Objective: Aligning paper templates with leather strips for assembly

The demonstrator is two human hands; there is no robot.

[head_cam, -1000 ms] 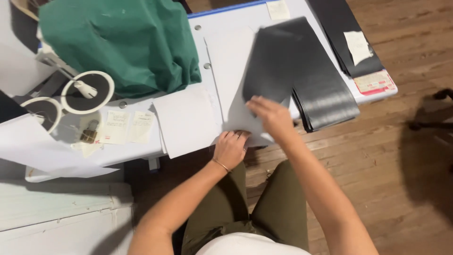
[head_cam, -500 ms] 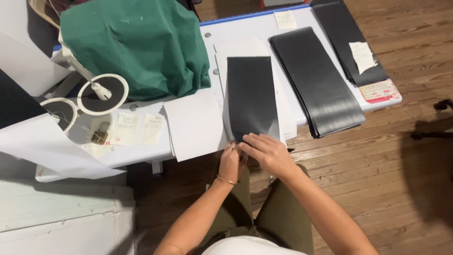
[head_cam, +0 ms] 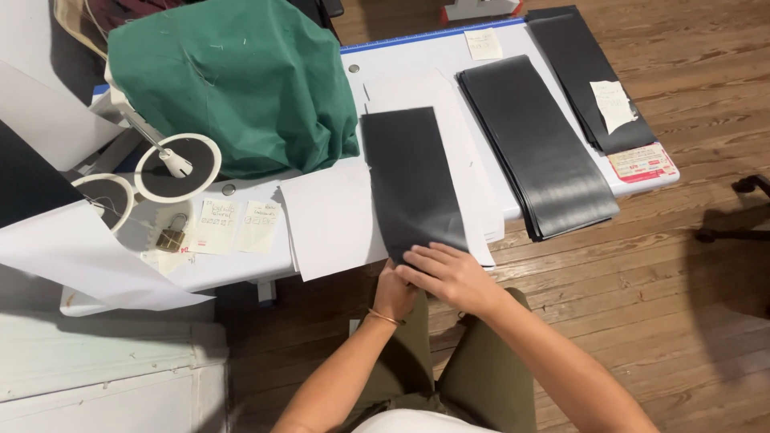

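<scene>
A long black strip of fabric (head_cam: 411, 180) lies flat on the white table (head_cam: 417, 52), its near end at the table's front edge. My right hand (head_cam: 449, 274) rests on that near end, fingers spread and pressing it down. My left hand (head_cam: 395, 290) sits just under the right one at the same edge, partly hidden; its grip is unclear. A white paper sheet (head_cam: 330, 218) lies left of the strip, another (head_cam: 469, 172) under its right side.
A stack of black strips (head_cam: 536, 144) lies to the right, with a second stack (head_cam: 589, 76) bearing a white slip farther right. A green cloth (head_cam: 233, 80) covers a machine at the left. Two round spool discs (head_cam: 176, 166), a brass padlock (head_cam: 171, 237) and paper notes sit nearby.
A black strip was lifted off the right stack and laid flat in the table's middle. Both hands drew back to its near end at the front edge.
</scene>
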